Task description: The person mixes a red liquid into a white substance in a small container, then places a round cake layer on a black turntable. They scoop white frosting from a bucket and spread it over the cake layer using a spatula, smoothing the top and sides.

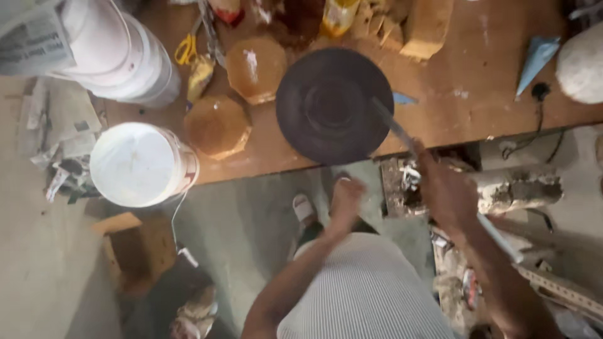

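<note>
Head view is looking straight down, and we are seeing the right hand [447, 191] grasping a long thin tool [402, 135] (blade or rod, we cannot tell through the blur), fingers clenched around its middle. The tool's far end is resting against the right edge of a dark round disc [333, 103], which is lying flat on the wooden workbench [477, 81] just ahead of and to the left of that hand; the near end is sticking out behind the hand, toward the person's hip. The left hand [345, 198] is hanging below the bench edge, just under the disc and near the right hand's left side; it is blurred, and we cannot tell whether it is closed or loose, though nothing is showing in it. Further left of the left hand, a white bucket lid [139, 164] is sitting at the bench edge, with two amber, many-sided blocks [217, 125] lying between it and the disc. Beyond those, yellow-handled scissors [186, 49] are lying near a large white tub [119, 56].
</note>
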